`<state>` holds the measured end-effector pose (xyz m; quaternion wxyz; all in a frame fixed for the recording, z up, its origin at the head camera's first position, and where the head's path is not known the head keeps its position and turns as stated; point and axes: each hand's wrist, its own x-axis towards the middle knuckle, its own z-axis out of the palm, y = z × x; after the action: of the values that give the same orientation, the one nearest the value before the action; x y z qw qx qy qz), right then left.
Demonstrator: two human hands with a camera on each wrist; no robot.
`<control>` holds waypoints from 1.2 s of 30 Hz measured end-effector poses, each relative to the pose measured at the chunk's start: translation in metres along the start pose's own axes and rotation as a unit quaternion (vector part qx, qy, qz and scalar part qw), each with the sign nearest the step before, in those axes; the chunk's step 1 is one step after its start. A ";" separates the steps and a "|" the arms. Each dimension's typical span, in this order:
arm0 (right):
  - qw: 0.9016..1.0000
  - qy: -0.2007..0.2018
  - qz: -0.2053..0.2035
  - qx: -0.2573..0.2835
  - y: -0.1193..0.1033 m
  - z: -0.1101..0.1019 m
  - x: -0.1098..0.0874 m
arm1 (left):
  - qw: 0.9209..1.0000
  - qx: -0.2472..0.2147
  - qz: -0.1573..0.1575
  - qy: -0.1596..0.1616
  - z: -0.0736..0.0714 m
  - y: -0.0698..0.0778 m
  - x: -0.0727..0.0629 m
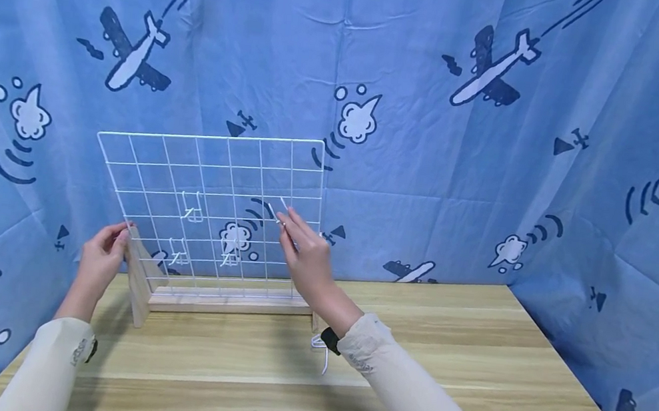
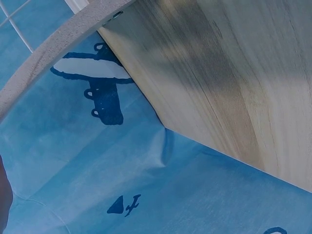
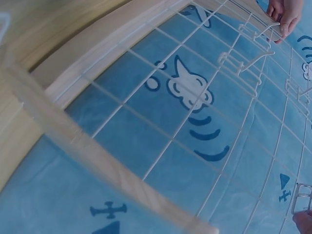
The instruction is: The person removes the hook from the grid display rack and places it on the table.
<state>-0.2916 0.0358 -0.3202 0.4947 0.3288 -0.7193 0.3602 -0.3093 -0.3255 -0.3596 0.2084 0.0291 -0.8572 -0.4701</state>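
Note:
A white wire grid panel [image 1: 215,180] stands in a wooden stand [image 1: 228,311] on the table. My left hand [image 1: 103,252] grips the upper end of the stand's left side piece, fingers behind and thumb in front. With fingertips and thumb, my right hand [image 1: 308,250] pinches a white wire hook [image 3: 301,197] in front of the grid's right part; whether it touches the wires I cannot tell. Three more hooks hang on the grid: an upper hook [image 1: 193,212], a lower left hook [image 1: 179,257] and a lower right hook [image 1: 230,259].
Another white hook [image 1: 321,345] lies on the wood-patterned table [image 1: 457,366], partly behind the right wrist. A blue curtain [image 1: 382,164] with airplane prints encloses the table at the back and sides. The stand's right side piece [image 3: 97,163] crosses the right wrist view.

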 end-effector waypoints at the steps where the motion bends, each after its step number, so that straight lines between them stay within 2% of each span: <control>1: 1.000 -0.006 -0.001 0.001 0.000 -0.002 -0.001 | 1.000 0.002 0.001 0.000 0.000 0.000 0.000; 8: 0.999 -0.047 -0.026 -0.005 0.003 -0.014 -0.011 | 1.000 0.006 0.004 0.003 0.000 0.001 0.000; 18: 0.995 -0.076 -0.067 -0.023 0.004 -0.028 -0.023 | 1.000 0.013 0.025 0.014 0.001 -0.001 -0.001; 27: 0.988 -0.116 -0.091 -0.038 0.009 -0.034 -0.039 | 0.997 -0.014 0.056 0.057 0.004 -0.004 0.001; 36: 0.985 -0.129 -0.110 -0.043 0.014 -0.038 -0.052 | 0.998 -0.003 0.045 0.042 0.003 -0.003 0.000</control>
<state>-0.2700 0.0811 -0.3624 0.4486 0.4279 -0.7513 0.2264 -0.3106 -0.3247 -0.3633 0.2658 0.0097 -0.8465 -0.4611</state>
